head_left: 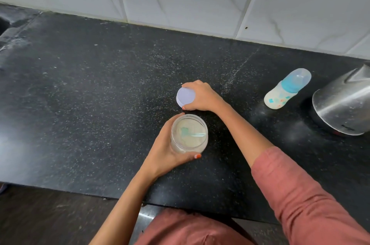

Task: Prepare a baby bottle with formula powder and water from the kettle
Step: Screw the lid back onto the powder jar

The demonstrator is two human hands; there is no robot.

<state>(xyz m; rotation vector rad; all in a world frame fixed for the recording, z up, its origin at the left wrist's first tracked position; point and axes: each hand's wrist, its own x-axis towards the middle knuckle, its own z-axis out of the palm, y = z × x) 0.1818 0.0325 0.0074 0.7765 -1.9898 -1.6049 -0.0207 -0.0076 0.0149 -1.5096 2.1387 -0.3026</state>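
The left hand point(166, 150) is gripping an open clear plastic jar of pale formula powder point(189, 133), a teal scoop point(190, 134) inside. The right hand point(202, 96) is pinching the round lilac lid point(185, 96) just behind it. Farther right on the black speckled bench point(90, 88) are standing a capped baby bottle point(287, 88) and steel kettle point(344, 102).

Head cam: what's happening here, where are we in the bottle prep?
A person stands at a black counter. The left hand grips an open clear jar of powder with a teal scoop lying inside. The right hand holds the jar's white lid just beyond the jar, on or barely above the counter. The baby bottle stands capped to the right, beside the steel kettle; neither is being touched.
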